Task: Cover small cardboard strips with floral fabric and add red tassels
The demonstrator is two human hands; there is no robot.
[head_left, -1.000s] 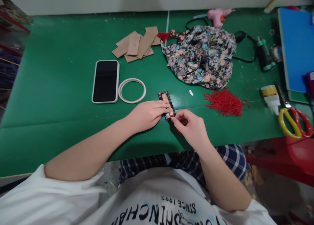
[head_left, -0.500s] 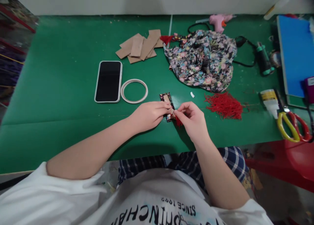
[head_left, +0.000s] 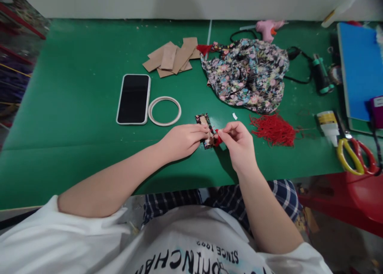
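**Both hands on one small fabric-wrapped card at the front of the tabletop**

On your far left the green tabletop (head_left: 74, 118) is bare apart from one phone (head_left: 133, 99), lying face up with a dark screen, and one white ring (head_left: 164, 111) just beside its right edge. Behind them sits one loose pile of brown card strips (head_left: 172, 58), overlapping each other; their exact number cannot be told.

Your left hand (head_left: 182, 140) rests on the tabletop with its grip closed on one small fabric-wrapped card (head_left: 205, 127), fingertips pinching its near end. The card's far end pokes out beyond your fingers, showing floral cloth around a brown centre. Your right hand (head_left: 239, 144) meets it from the other side, thumb and forefinger pinched shut on one small red tassel (head_left: 218, 138) that touches the card's near end.

Further right lie one tiny white scrap (head_left: 234, 116), one crumpled heap of floral fabric (head_left: 248, 72) and one bundle of red threads (head_left: 273, 129). Behind the fabric is one pink glue gun (head_left: 267, 27). At the right edge you have one glue bottle (head_left: 329, 121), one pair of scissors (head_left: 354, 156) with yellow and red handles, and one blue board (head_left: 359, 66).
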